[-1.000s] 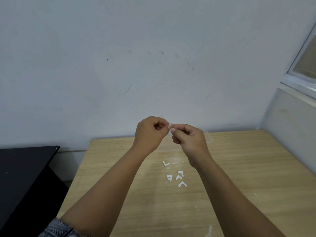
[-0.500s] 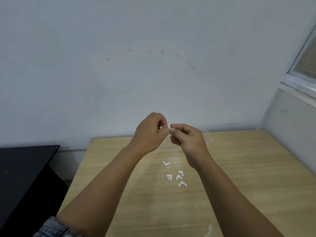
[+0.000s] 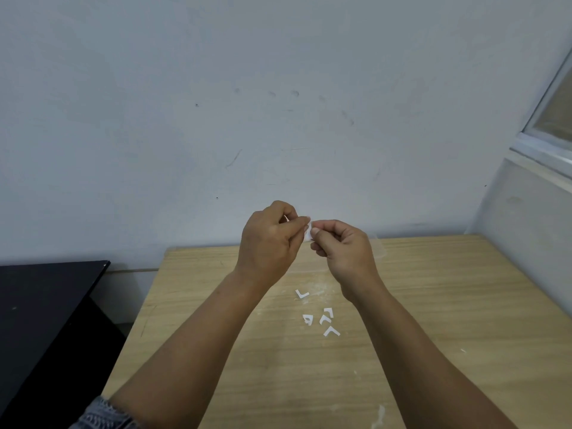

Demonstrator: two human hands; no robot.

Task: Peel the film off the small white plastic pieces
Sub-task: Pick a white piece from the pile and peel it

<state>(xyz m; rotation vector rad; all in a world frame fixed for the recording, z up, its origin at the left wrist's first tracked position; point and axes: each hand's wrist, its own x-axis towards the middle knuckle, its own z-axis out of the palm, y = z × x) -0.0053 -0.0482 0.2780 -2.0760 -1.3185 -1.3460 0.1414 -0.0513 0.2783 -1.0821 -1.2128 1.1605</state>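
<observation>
Barely anything moved; your left hand [image 3: 272, 239] and right hand [image 3: 342, 247] both pinched the small white plastic piece [image 3: 307, 233] tight, though it could've slipped down among the ones mid-worktop.

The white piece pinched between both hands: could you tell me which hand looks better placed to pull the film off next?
Probably the right hand: its thumb and forefinger pinch the edge of the white piece, while the left hand grips it from behind and steadies it.

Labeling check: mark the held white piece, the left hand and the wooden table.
held white piece [image 3: 308, 233], head view, its visible lower edge.
left hand [image 3: 268, 239], head view, back of hand.
wooden table [image 3: 464, 305], head view, bare top.
</observation>
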